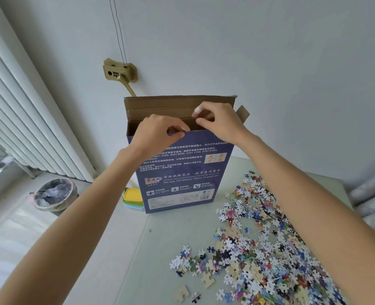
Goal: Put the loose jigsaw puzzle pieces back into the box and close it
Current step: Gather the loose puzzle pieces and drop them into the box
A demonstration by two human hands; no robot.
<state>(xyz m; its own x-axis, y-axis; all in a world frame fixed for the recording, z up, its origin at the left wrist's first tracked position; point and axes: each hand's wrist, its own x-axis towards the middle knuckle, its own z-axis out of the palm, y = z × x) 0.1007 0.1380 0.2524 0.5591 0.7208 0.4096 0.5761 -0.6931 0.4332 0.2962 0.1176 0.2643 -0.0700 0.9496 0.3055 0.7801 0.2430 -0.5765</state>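
A tall blue puzzle box [180, 172] with white print stands upright at the table's far edge, its brown top flaps open. My left hand [158, 132] pinches the near top rim of the box. My right hand [217, 121] is at the box opening, thumb and fingers pinched on an inner brown flap; whether it also holds a piece I cannot tell. Several loose puzzle pieces [265, 249] lie spread in a pile on the right half of the table, some face down.
The pale table [160, 249] has its left edge near the middle of the view. A stack of coloured lidded tubs [133, 199] sits left of the box. A lined waste bin [54, 197] stands on the floor. A white radiator [17, 119] fills the left.
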